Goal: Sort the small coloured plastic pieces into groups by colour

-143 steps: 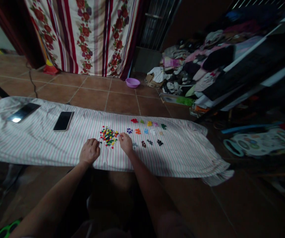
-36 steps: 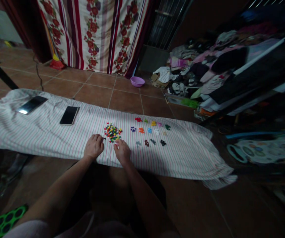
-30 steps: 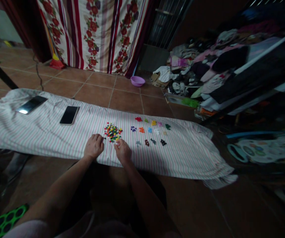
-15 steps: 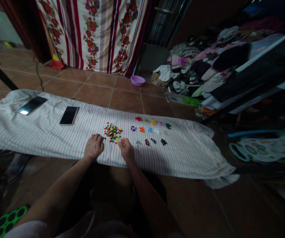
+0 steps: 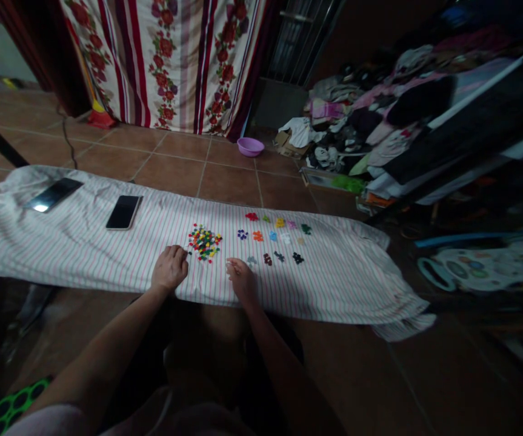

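Observation:
A pile of small mixed-colour pieces, bead-like in size, (image 5: 205, 242) lies on the striped cloth (image 5: 334, 284). At the pile's left edge my left hand (image 5: 170, 266) rests on the cloth, fingers loosely bent and nothing visible in them. My right hand (image 5: 242, 280) is over the cloth just right of the pile, thumb and fingers pinched together; anything between them is too small to make out. Sorted clusters lie to its right, among them a grey cluster (image 5: 251, 260), a brown cluster (image 5: 267, 259), a black cluster (image 5: 298, 258) and an orange cluster (image 5: 257, 236).
Left of the pile lie a phone (image 5: 123, 212) and a dark flat device with a shiny screen (image 5: 56, 194). Beyond the cloth, a purple basin (image 5: 251, 146) stands on the tiled floor. Heaped clothes (image 5: 352, 121) fill the back right.
My right hand has moved a little right, away from the pile's edge, with its fingers still pinched. My left hand stays by the pile. The view has shifted slightly.

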